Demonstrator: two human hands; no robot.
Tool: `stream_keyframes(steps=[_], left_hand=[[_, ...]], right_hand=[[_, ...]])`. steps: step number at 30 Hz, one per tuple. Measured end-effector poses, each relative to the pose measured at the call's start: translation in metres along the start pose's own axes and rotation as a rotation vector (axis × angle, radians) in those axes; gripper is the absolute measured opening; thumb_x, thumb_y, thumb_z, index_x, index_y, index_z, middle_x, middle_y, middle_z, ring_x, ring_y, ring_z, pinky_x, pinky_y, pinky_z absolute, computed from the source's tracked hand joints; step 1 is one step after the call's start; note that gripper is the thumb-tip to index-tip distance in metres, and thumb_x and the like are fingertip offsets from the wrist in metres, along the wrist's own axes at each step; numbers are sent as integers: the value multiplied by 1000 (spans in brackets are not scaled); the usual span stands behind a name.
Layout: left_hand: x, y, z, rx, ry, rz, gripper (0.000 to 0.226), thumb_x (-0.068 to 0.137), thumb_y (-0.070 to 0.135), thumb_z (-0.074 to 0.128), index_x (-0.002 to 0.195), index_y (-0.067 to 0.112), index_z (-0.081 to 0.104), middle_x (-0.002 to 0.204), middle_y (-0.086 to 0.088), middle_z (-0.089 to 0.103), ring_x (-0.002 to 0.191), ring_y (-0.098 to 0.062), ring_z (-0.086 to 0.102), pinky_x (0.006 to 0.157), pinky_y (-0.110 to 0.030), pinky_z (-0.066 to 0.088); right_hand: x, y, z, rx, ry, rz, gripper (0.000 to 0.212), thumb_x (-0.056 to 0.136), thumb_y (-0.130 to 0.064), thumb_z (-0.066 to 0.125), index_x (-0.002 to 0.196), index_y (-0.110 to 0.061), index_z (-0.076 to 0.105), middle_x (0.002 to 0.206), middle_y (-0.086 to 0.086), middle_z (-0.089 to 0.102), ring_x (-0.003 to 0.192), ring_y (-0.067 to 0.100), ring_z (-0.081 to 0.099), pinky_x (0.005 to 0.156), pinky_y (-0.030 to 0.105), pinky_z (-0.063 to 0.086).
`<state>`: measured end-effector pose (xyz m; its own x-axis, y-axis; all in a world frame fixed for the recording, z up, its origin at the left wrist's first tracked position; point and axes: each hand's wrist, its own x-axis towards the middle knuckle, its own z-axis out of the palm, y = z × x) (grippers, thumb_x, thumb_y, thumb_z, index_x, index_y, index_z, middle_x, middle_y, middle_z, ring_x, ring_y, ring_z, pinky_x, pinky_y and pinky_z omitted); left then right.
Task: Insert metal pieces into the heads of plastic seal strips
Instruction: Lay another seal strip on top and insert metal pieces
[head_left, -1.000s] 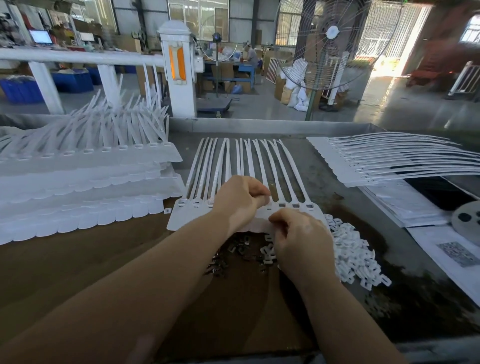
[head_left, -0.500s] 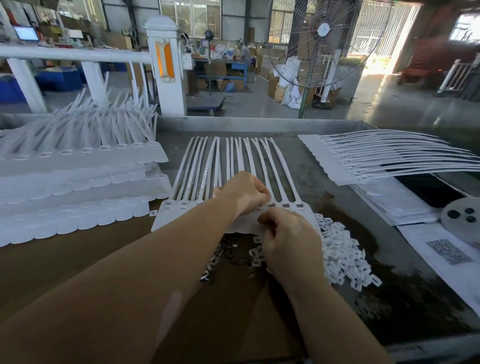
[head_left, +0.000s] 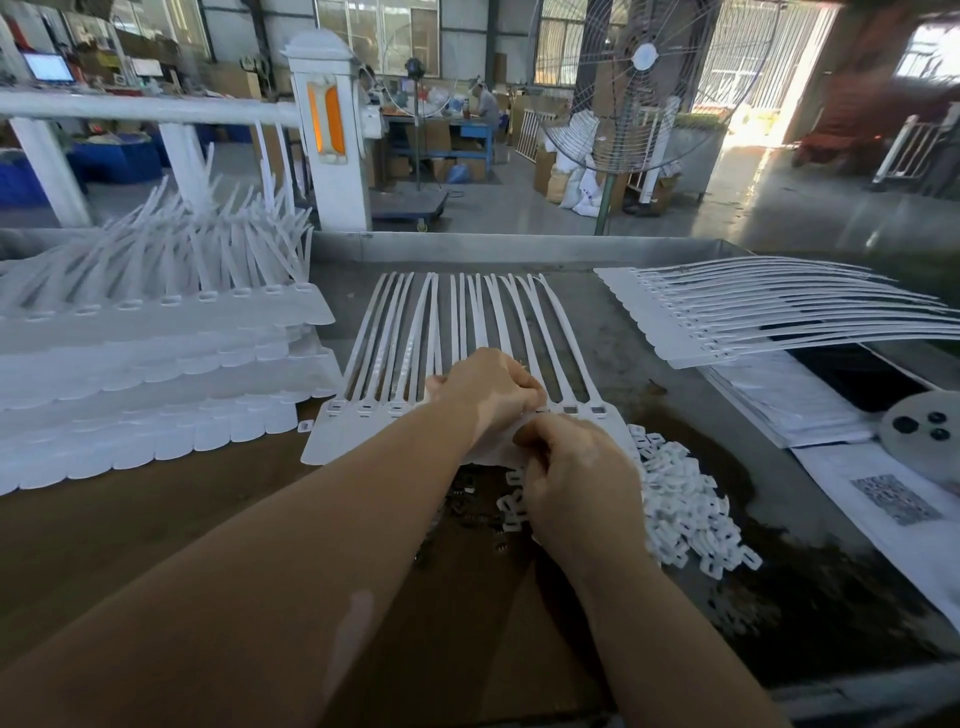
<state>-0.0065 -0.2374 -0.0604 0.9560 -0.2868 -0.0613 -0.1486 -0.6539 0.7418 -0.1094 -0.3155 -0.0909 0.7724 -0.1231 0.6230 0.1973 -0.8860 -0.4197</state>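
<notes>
Left hand (head_left: 488, 395) lies curled, knuckles up, over the heads of the middle sheet (head_left: 467, 364), its fingertips tucked under at one slot; whether they pinch a metal piece or only steady the head cannot be told. I judge it sits there to hold the head still while a piece goes in.

Taking that sheet as landmark and going left to right: well to its left rises a stack (head_left: 156, 364) of sheets, their tails standing up, likely piled apart to keep one batch separate, though done or waiting I cannot say. The sheet itself lies flat, tails pointing away, heads nearest the person, so the slots face the hands. Just nearer than its head edge lie small dark metal pieces (head_left: 467, 499), within fingertip reach. Right hand (head_left: 576, 483) touches the sheet's near edge beside the left hand, fingers curled down and hidden beneath the palm; its hold cannot be told. Just right of it, against the sheet's right corner, is a heap of white clips (head_left: 685, 509). Farther right lies another fan of strips (head_left: 779, 317) with tails pointing right, and beyond it a paper (head_left: 893, 499) bearing a square code, too blurred to read. No brand or legible writing shows anywhere.
</notes>
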Motion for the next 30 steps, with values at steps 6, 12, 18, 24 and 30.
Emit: stream_keyframes(steps=[6,12,18,24,30], left_hand=[[2,0,0,2,7,-27,15,79,26,70,65,32,68,81,22,59,102,-11,54,105,-36,29],[4,2,-2,-94,-33,-46,20,74,20,75,57,29,69,91,8,69,104,-20,60,103,-43,39],[5,-2,-3,-180,-57,-71,21,76,19,74,57,27,70,87,8,70,101,-21,61,101,-44,40],[7,-4,2,-143,-42,-54,20,75,21,75,57,27,69,78,17,65,103,-17,59,104,-44,36],[9,-4,2,-91,9,-57,17,74,29,77,76,23,62,87,5,64,97,-19,59,101,-43,40]], right_hand=[[0,-1,1,-5,7,3,12,71,5,63,74,-6,66,69,5,65,66,25,59,59,34,49],[0,-1,1,9,26,8,15,68,7,63,72,-6,66,69,4,65,66,24,59,60,31,45],[0,-1,0,8,22,11,14,68,7,64,72,-6,66,70,4,65,66,24,58,61,29,44],[0,-1,-1,6,-1,26,14,71,5,63,75,-7,67,72,4,65,69,22,58,63,28,43],[0,-2,-1,14,-32,38,12,75,3,61,80,-7,68,78,5,67,74,23,59,67,33,48]])
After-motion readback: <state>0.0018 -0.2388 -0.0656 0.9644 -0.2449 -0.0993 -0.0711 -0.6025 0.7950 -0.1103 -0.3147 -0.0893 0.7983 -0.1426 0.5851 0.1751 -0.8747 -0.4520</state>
